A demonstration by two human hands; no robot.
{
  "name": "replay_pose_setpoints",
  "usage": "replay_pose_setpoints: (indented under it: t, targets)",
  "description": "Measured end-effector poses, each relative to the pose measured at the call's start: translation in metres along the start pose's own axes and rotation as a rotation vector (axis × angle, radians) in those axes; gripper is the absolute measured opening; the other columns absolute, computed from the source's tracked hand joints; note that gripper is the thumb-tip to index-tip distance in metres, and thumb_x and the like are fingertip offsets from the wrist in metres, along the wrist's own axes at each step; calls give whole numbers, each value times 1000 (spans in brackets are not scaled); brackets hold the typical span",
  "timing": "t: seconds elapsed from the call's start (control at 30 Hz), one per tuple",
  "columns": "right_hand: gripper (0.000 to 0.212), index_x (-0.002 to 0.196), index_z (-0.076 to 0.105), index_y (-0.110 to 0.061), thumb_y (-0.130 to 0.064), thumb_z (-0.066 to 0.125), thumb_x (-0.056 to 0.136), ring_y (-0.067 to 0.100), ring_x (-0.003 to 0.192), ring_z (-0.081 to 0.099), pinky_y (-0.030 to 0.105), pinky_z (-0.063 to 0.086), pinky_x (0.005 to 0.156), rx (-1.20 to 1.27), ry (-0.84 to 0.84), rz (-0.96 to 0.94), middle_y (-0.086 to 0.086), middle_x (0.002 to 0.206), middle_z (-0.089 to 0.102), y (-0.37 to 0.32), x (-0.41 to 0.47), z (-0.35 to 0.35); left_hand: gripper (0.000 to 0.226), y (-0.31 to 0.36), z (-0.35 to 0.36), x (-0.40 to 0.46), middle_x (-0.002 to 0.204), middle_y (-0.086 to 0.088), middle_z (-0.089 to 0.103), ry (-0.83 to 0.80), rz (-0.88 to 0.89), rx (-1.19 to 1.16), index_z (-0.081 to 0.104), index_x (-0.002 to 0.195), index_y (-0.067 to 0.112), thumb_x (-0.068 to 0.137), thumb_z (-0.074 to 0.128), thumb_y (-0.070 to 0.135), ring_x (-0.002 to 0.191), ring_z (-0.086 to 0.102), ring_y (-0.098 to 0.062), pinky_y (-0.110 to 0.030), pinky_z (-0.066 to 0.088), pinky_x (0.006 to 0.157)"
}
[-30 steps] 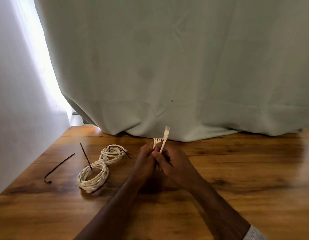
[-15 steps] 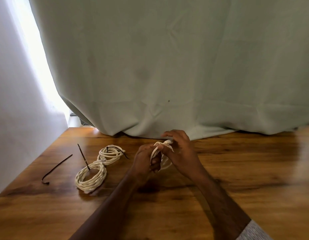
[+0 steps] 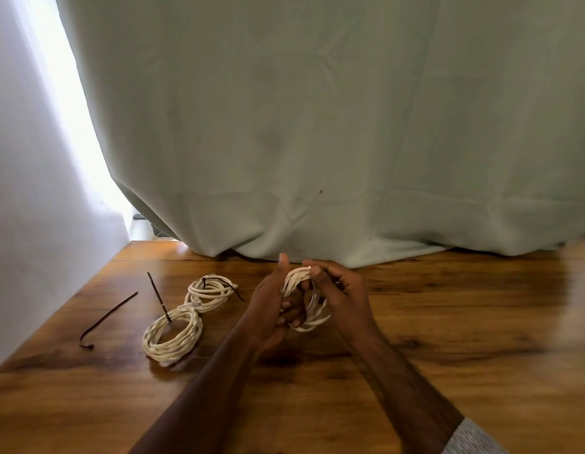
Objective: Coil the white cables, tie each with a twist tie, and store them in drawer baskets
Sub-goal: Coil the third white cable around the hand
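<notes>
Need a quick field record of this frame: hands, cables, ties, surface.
left hand: fingers through the held coil, gripping it
right hand: pinches the coil's top strands
near coil: on the table, a dark tie sticking up from it
far coil: on the table, touching the near coil, bound with a dark tie
loose tie: flat on the table, left of the coils
table: wood
backdrop: pale curtain
drawer baskets: not in view

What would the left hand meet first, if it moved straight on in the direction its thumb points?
Probably the pale green curtain: the left hand points its thumb away across the table, with nothing visible between; depth is uncertain.
</notes>
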State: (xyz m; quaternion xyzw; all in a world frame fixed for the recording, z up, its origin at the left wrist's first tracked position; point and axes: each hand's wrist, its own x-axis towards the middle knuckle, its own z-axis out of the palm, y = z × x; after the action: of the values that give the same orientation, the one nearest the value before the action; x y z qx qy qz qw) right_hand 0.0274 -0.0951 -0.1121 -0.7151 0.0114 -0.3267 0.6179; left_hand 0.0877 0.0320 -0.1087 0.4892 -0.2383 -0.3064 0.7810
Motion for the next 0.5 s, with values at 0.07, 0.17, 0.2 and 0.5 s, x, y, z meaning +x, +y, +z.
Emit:
replay_pose_setpoints:
  t: [0.07, 0.17, 0.2, 0.5]
  targets:
    - [20, 110, 76, -18, -15, 59, 100, 16, 95, 72, 26, 57, 80, 50, 16, 88, -1, 99, 77, 3, 1, 2, 62, 0, 0, 1, 44, 2, 30, 9, -14, 4, 60, 77, 8, 95, 36, 62, 31, 26, -9, -27, 32, 44]
    - [22, 107, 76, -23, -25, 54, 102, 24, 96, 71, 38, 57, 81, 122, 53, 207, 4, 95, 76, 4, -2, 11, 54, -1, 1, -1, 49, -1, 32, 2, -17, 65, 60, 84, 6, 97, 41, 55, 35, 34, -13, -30, 37, 53]
    - [24, 103, 75, -20, -25, 52, 101, 26, 94, 71, 39, 56, 80, 133, 81, 225, 6, 94, 75, 4, -3, 14, 51, -1, 1, -2, 50, -1, 35, -3, -28, 68, 61, 88, 5, 98, 42, 52, 37, 38, -14, -31, 39, 55]
    - [24, 83, 60, -30, -47, 43, 87, 31, 71, 66, 41, 53, 59, -27, 171, 192, 6, 79, 66, 17, -2, 26, 38, -1, 3, -5, 61, -3, 48, -52, -119, 37, 66, 97, 5, 102, 47, 38, 47, 47, -13, -28, 43, 55]
